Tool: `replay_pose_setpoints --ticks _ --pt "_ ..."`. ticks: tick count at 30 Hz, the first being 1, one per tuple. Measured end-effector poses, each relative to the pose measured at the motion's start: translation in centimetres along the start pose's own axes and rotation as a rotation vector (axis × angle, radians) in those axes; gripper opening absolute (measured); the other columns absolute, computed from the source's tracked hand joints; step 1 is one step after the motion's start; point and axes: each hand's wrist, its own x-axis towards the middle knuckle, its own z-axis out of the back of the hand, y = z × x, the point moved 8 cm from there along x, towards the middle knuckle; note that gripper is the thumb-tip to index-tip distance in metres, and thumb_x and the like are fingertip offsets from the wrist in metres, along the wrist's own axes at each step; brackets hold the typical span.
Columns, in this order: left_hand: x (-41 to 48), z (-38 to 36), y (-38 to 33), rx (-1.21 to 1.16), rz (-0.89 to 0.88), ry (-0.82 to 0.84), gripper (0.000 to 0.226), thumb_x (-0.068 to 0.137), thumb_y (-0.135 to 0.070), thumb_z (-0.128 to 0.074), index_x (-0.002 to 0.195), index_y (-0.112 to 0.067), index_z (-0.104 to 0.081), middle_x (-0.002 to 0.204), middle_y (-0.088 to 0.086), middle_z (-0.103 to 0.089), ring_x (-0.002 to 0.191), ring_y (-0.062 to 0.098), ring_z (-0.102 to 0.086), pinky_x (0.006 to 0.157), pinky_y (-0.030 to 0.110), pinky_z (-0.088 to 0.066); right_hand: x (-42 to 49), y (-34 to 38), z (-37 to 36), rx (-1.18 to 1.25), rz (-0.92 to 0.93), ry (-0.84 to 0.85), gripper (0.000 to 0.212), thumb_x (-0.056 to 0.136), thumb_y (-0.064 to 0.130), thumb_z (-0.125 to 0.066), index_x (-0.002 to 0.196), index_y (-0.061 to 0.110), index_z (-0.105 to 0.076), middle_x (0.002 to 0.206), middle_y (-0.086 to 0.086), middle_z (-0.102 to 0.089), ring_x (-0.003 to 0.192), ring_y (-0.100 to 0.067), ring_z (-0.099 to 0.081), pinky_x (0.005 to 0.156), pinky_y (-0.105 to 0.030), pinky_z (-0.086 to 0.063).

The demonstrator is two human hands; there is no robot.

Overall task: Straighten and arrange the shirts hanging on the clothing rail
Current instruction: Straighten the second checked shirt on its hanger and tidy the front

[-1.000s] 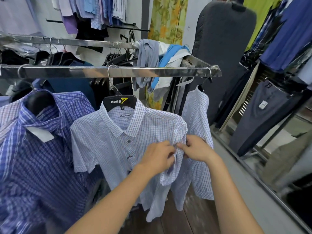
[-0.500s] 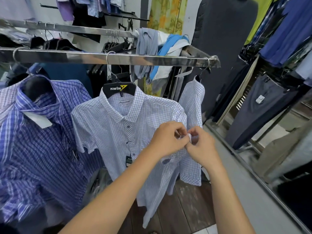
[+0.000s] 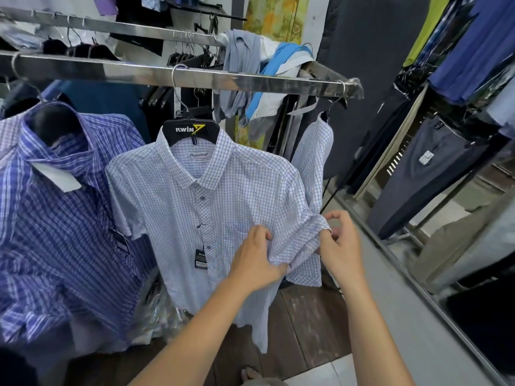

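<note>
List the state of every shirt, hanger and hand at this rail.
Checked shirt: hangs on the rail, buttoned, one sleeve held out sideways.
Black hanger: hooked over the rail, carrying the checked shirt.
Left hand: grips the checked shirt's fabric beside the sleeve.
Right hand: pinches the sleeve hem.
Blue plaid shirt: hanging, white card under its collar.
End shirt: hanging side-on at the rail's end.

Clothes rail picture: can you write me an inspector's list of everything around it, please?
Surface: metal rail, shiny, carrying hangers; wooden floor below.
Job's things: checked shirt on black hanger; blue plaid shirt beside it; second checked shirt at the rail's end.
Clutter: loose clothes draped behind the rail.
Hands: left hand grips the checked shirt's sleeve; right hand pinches its hem.
Cables: nothing seen.
Surroundings: grey trousers hanging on the right.
</note>
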Motion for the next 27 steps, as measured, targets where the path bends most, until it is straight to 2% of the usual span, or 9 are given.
replay_pose_setpoints --ticks 3,6,9,12,16,20,22,25,27 --pt "-0.7 -1.4 0.7 -0.018 0.033 0.075 0.064 0.065 -0.056 -0.075 0.102 -0.026 -0.032 0.103 -0.006 -0.041 0.086 0.014 -0.052 0.071 0.035 -0.05 -1.0 0.3 -0.3 0.0 0.051 0.007 0.031 0.095 0.005 -0.044 0.1 0.035 -0.052 0.073 0.002 -0.059 0.062 -0.013 -0.051 0.059 -0.033 -0.042" --pt "-1.2 -2.0 0.3 0.023 0.009 0.083 0.055 0.072 -0.041 -0.072 0.103 -0.026 -0.031 0.1 -0.005 -0.04 0.082 0.016 -0.051 0.067 0.034 -0.046 -1.5 0.5 -0.6 -0.064 0.126 0.001 0.042 0.092 -0.004 -0.046 0.1 0.036 -0.053 0.093 0.019 -0.062 0.077 -0.002 -0.056 0.065 -0.017 -0.043" --pt "-1.9 -1.8 0.7 -0.023 0.063 -0.059 0.039 0.08 -0.018 -0.065 0.102 -0.024 -0.033 0.096 -0.004 -0.043 0.079 0.018 -0.052 0.067 0.037 -0.047 -2.0 0.2 0.4 -0.198 0.26 -0.06 0.045 0.08 -0.013 -0.056 0.09 0.03 -0.064 0.095 0.02 -0.06 0.076 -0.007 -0.058 0.062 -0.023 -0.043" --pt "-2.7 -1.7 2.6 -0.178 0.213 -0.242 0.033 0.085 -0.008 -0.061 0.104 -0.021 -0.038 0.101 -0.003 -0.047 0.083 0.016 -0.054 0.069 0.037 -0.051 -2.5 -1.2 1.4 -0.197 0.298 -0.107 0.041 0.074 -0.019 -0.064 0.081 0.02 -0.071 0.09 0.013 -0.063 0.082 -0.01 -0.063 0.066 -0.026 -0.051" --pt "-2.9 -3.6 4.1 -0.253 0.253 -0.206 0.034 0.086 -0.014 -0.069 0.106 -0.016 -0.042 0.108 0.0 -0.048 0.092 0.015 -0.054 0.075 0.036 -0.052 -2.8 -4.2 1.9 -0.048 0.062 -0.183 0.043 0.077 -0.016 -0.067 0.076 0.028 -0.067 0.085 0.01 -0.066 0.073 -0.008 -0.063 0.065 -0.016 -0.048" --pt "-2.9 -4.2 4.7 -0.315 0.297 -0.268 0.027 0.085 -0.016 -0.073 0.096 -0.019 -0.048 0.093 -0.006 -0.058 0.083 0.012 -0.057 0.064 0.026 -0.042 -3.1 -6.8 1.3 0.123 -0.118 -0.206 0.031 0.084 -0.012 -0.061 0.084 0.019 -0.065 0.075 0.013 -0.063 0.062 -0.008 -0.054 0.057 -0.023 -0.044" --pt "-2.8 -4.8 5.3 -0.412 0.386 -0.251 0.024 0.083 -0.018 -0.076 0.089 -0.02 -0.053 0.088 -0.01 -0.061 0.08 0.008 -0.059 0.062 0.024 -0.041 -3.2 -8.3 1.1 0.238 -0.231 -0.223 0.027 0.088 -0.006 -0.063 0.082 0.02 -0.068 0.066 0.008 -0.057 0.059 -0.011 -0.049 0.055 -0.025 -0.042" --pt "-2.3 -7.2 7.0 -0.709 0.61 -0.115 0.019 0.082 -0.015 -0.075 0.09 -0.02 -0.059 0.097 -0.002 -0.068 0.087 0.011 -0.064 0.074 0.029 -0.056 -3.2 -10.5 0.5 0.418 -0.398 -0.153 0.018 0.093 0.002 -0.064 0.088 0.018 -0.072 0.062 -0.003 -0.053 0.055 -0.013 -0.046 0.055 -0.028 -0.042" --pt "-2.4 -9.1 7.1 -1.039 0.751 -0.024 0.026 0.085 -0.004 -0.067 0.105 -0.02 -0.06 0.113 0.006 -0.067 0.099 0.022 -0.066 0.082 0.038 -0.059 -3.2 -11.0 0.2 0.473 -0.463 -0.094 0.01 0.095 0.008 -0.064 0.098 0.013 -0.073 0.074 -0.005 -0.066 0.063 -0.013 -0.06 0.061 -0.025 -0.052"
